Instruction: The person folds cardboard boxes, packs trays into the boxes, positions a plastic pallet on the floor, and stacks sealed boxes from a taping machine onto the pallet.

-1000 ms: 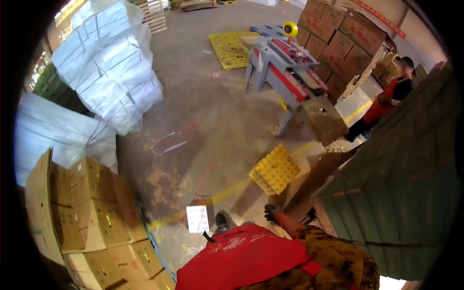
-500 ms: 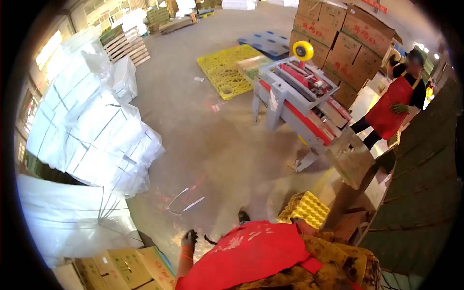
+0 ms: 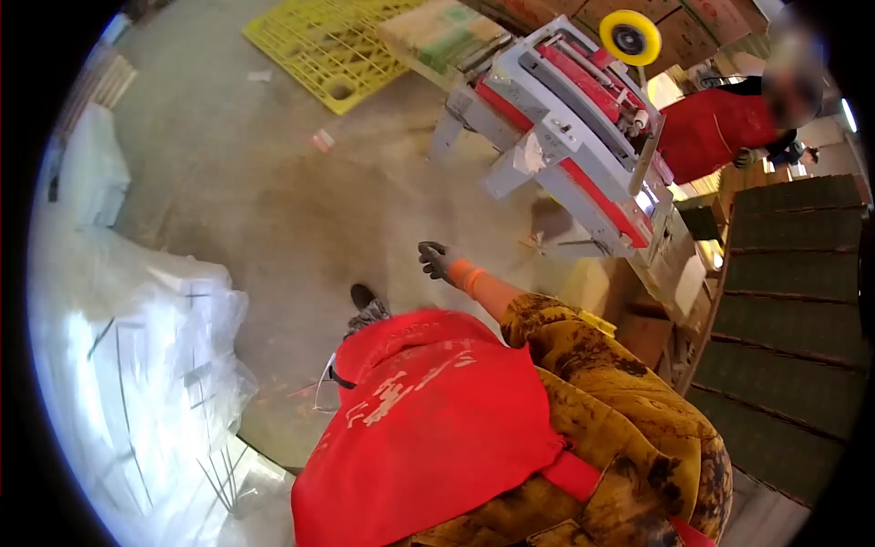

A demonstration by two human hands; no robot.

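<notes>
My right hand [image 3: 437, 261], in a dark glove with an orange cuff, reaches out over the bare floor with nothing in it. Its fingers are loosely bent and apart. The arm in the stained yellow-brown sleeve [image 3: 583, 351] stretches from the right, beside my red apron [image 3: 419, 410]. Nearest to the hand is a grey and red machine [image 3: 565, 137] with a yellow wheel [image 3: 630, 37], standing ahead and to the right without contact. A dark shoe [image 3: 362, 295] shows below the hand. My left hand is out of view.
White plastic-wrapped stacks [image 3: 155, 356] stand at the left. A yellow pallet [image 3: 319, 46] and a cardboard box [image 3: 442, 36] lie ahead. Another person in a red apron [image 3: 715, 132] is behind the machine. A dark green ribbed surface [image 3: 784, 337] runs along the right.
My view has moved closer to the machine and tilted down. My right arm has come into sight, stretched forward, while my left hand has left view. The other person has turned and leaned.
</notes>
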